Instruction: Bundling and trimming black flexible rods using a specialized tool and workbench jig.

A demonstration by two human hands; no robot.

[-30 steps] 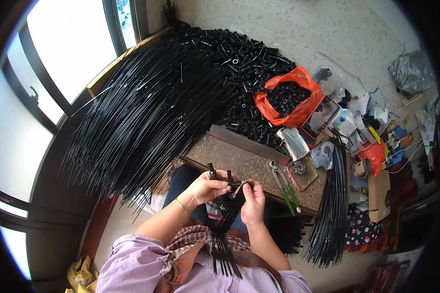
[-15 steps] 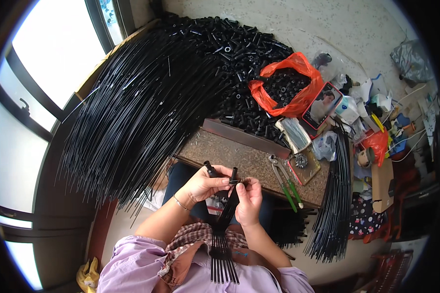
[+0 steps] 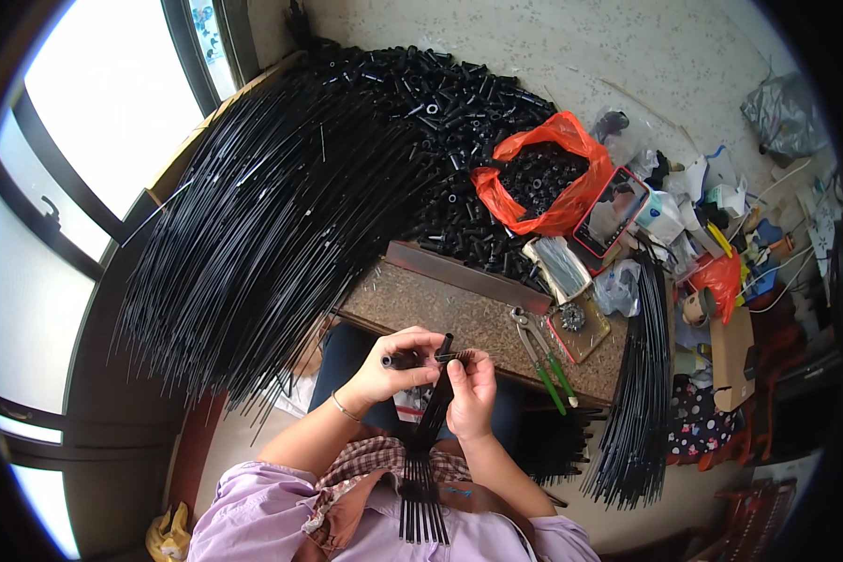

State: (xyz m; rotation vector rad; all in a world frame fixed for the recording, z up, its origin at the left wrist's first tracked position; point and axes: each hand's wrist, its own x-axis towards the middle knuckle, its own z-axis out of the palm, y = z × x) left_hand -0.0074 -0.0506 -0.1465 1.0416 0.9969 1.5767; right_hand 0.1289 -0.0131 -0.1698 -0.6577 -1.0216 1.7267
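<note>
In front of my body, my left hand (image 3: 395, 373) is closed round a short black tubular fitting (image 3: 390, 361) with a hollow end. My right hand (image 3: 471, 395) pinches the fanned upper ends of a bundle of thin black ribs (image 3: 425, 496), which hangs down against my apron and spreads at the bottom. Between the two hands a second black tube (image 3: 447, 342) stands up by the rib ends. My fingertips nearly meet there, and they partly hide how the pieces join.
A large heap of black rods (image 3: 253, 225) lies left, beside piled black fittings (image 3: 459, 112). Right of these are an orange-red bag (image 3: 571, 217), a phone (image 3: 612, 211), green-handled pincers (image 3: 545, 361) and another rod bundle (image 3: 632, 403). A metal bar (image 3: 468, 276) edges the speckled worktop (image 3: 389, 295).
The fitting in my left hand has tipped from pointing up to pointing left. Both hands sit slightly lower, still together at the rib ends.
</note>
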